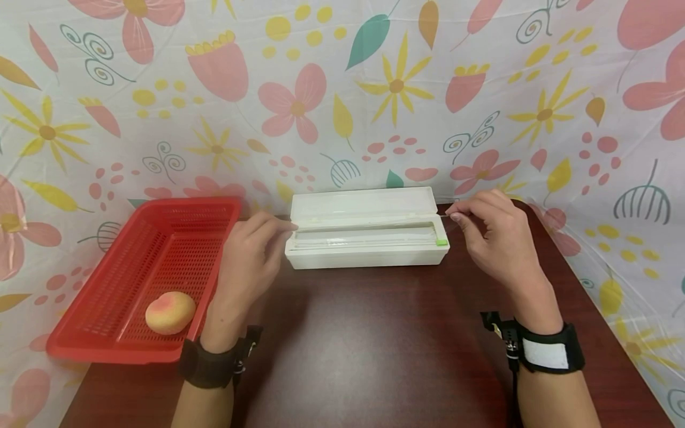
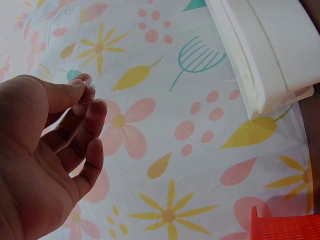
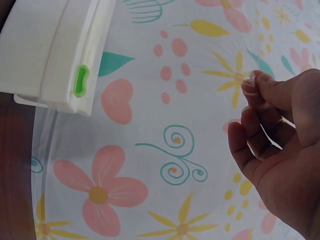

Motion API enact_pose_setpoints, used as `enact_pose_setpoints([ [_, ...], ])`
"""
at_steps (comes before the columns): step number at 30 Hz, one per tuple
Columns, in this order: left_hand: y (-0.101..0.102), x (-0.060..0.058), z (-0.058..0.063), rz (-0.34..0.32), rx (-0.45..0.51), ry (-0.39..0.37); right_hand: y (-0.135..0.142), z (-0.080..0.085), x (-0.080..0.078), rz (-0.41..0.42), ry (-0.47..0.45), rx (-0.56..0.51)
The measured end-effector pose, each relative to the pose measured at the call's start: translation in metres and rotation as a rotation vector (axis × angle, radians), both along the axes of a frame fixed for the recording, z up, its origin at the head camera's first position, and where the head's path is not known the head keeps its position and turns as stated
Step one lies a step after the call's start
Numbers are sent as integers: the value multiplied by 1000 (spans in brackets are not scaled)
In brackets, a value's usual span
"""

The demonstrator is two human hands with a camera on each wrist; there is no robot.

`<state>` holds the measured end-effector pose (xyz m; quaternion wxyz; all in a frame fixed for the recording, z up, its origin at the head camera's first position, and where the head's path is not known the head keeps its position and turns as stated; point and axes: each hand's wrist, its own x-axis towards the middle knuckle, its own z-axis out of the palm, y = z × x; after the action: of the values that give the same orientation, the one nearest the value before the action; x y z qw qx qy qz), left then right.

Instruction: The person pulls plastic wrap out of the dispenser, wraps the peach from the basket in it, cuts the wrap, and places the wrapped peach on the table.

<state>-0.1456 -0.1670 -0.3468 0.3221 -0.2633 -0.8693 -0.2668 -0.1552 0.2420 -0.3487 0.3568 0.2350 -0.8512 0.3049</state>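
A white cling film dispenser box [image 1: 369, 258] stands at the back of the table with its lid [image 1: 364, 203] raised. Inside it lies a roll [image 1: 366, 236], and a green slider [image 1: 441, 242] sits at the right end. Clear cling film, hard to make out, stretches between both hands just above the box. My left hand [image 1: 247, 258] pinches its left end between thumb and index finger. At the other side, my right hand [image 1: 500, 238] pinches the right end the same way. Both wrist views show these pinches, with the other fingers loosely bent.
On the left stands a red perforated basket [image 1: 227, 208] with a peach [image 1: 170, 312] in it. The dark brown table [image 1: 374, 345] spreads in front of the box. A floral sheet [image 1: 299, 53] hangs close behind.
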Motion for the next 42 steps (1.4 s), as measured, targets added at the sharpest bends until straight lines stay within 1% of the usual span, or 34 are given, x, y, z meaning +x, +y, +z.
enact_pose_setpoints([
  [7, 0, 1, 1, 11, -2, -2, -1, 2, 1, 1, 8, -2],
  [15, 0, 3, 3, 12, -1, 6, -5, 7, 4, 3, 22, -6],
  [21, 0, 3, 4, 10, -4, 3, -4, 7, 6, 3, 29, -7],
  [28, 0, 5, 6, 8, 3, 15, 0, 10, 8, 6, 11, 41],
  [35, 0, 5, 6, -4, 17, 36, -7, 14, 11, 5, 46, -19],
  [39, 0, 6, 7, -5, 16, 39, -7, 14, 12, 6, 48, -24],
  [42, 0, 7, 7, 0, 11, 40, -4, 13, 11, 10, 34, 3],
])
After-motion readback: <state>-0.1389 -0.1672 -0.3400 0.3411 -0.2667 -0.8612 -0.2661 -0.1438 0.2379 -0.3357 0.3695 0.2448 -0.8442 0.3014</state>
